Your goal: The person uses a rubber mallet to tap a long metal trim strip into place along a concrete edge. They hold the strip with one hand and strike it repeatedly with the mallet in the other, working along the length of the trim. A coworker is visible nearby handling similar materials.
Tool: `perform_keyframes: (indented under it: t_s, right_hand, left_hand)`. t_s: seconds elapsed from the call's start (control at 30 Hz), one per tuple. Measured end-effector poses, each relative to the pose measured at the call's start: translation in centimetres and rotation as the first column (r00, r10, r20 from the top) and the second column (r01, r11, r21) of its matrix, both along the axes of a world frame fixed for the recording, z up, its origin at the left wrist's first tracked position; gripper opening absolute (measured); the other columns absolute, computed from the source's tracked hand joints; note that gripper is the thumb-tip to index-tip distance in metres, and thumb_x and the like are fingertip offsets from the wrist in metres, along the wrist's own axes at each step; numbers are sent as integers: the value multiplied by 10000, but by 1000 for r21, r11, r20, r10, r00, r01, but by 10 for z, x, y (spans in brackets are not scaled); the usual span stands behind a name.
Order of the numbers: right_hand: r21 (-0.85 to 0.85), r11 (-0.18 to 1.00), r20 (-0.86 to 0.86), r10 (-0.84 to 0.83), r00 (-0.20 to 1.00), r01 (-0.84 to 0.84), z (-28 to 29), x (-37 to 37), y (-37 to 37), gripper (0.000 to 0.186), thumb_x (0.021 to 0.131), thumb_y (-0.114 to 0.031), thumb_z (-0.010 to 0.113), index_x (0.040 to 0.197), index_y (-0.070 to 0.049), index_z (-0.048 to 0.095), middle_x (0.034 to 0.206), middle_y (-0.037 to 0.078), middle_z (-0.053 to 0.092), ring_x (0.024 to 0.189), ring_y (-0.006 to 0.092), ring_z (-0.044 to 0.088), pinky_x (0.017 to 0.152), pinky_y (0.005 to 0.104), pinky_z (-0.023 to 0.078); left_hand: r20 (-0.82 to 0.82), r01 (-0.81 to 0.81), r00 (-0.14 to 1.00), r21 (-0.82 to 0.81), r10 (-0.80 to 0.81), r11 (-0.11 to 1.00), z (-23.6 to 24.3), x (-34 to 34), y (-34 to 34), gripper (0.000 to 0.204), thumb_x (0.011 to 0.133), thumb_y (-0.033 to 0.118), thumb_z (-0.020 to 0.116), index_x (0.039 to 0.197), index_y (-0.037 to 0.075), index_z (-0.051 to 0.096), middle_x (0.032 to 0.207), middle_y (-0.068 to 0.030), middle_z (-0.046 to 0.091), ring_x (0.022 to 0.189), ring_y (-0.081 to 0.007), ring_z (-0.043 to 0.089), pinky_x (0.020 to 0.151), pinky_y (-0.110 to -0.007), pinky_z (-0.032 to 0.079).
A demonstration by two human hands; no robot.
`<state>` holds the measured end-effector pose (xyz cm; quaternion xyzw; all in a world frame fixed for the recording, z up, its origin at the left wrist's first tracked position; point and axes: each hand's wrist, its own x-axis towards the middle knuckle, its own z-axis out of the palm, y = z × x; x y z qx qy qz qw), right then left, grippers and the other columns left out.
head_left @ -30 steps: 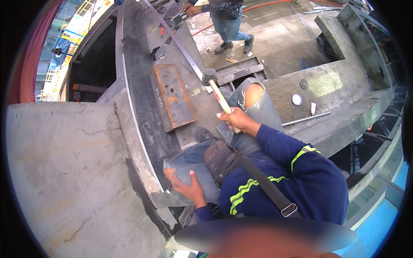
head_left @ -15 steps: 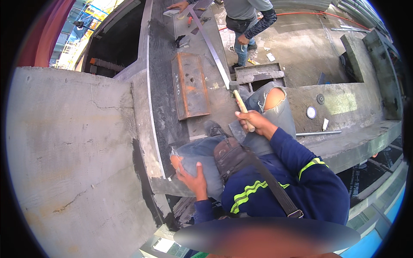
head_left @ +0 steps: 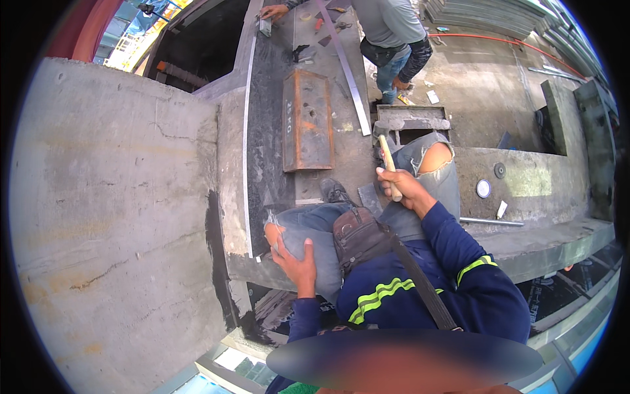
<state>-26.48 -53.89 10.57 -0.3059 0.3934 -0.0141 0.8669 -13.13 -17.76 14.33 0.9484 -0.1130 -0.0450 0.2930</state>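
My right hand (head_left: pixel 408 188) is closed around the pale wooden handle of a hammer (head_left: pixel 388 161), held above my right thigh. The handle points away from me, and its dark head is hard to make out against the concrete. My left hand (head_left: pixel 296 266) rests on my left knee with its fingers spread and holds nothing. A small dark bag (head_left: pixel 357 233) lies across my lap on a strap. Beyond my knees, a rusty-edged metal box (head_left: pixel 308 121) sits on the dark strip of the ledge. To its right lies a long metal straightedge (head_left: pixel 346 69).
A bent-over co-worker (head_left: pixel 394 29) reaches a hand (head_left: pixel 274 12) to a small block at the far ledge. A concrete wall (head_left: pixel 118 184) rises at left. At right are a round white lid (head_left: pixel 483 188), a dark disc (head_left: pixel 500 171) and a metal pipe (head_left: pixel 492 222). An opening lies beyond my right knee.
My view has shifted, so the scene sits further right. The hammer handle has tipped more upright in my right hand. The co-worker has bent lower. My left hand stays on the knee.
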Motion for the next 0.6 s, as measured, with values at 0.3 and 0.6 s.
perform_keyframes:
  t_s: [0.3,0.6]
  right_hand:
    - [12,1000,17,8,1000,-8,-4,0,-1,310,1073,-393,792,969,-145,639,784,-55,584,634,80,581,538,271,476]
    - [14,1000,17,0,1000,0,-3,-1,-1,318,1077,-396,789,966,-141,635,790,-58,583,630,79,580,531,269,478]
  left_hand:
    - [-17,-18,1000,6,18,1000,-1,0,0,1004,942,477,871,1726,106,367,1719,-420,215,1604,-588,294,1292,-598,325]
    - [-3,-9,1000,9,9,1000,-3,0,1,1007,939,479,872,1725,103,369,1715,-435,214,1606,-597,286,1290,-606,323]
